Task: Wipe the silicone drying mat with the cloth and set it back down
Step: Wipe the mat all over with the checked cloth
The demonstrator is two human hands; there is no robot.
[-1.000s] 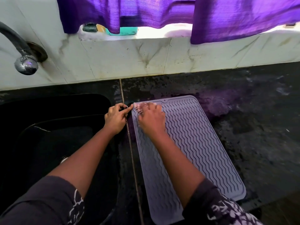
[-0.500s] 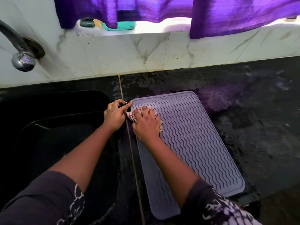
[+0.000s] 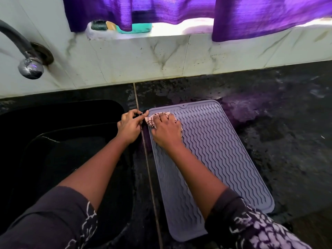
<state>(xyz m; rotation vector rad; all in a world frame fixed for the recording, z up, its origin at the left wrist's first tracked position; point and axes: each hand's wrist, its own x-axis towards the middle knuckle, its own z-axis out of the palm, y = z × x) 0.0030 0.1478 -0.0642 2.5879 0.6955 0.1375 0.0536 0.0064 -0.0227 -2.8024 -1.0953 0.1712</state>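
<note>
The grey silicone drying mat lies flat on the dark, wet tabletop, just right of the black sink. At the mat's far left corner the right hand has its fingers curled over a bunched checked cloth and presses it on the wavy ribs. The left hand, beside it, pinches this same corner with thumb and forefinger. Behind stand a metal tap, marble wall tiles and a purple curtain.
</note>
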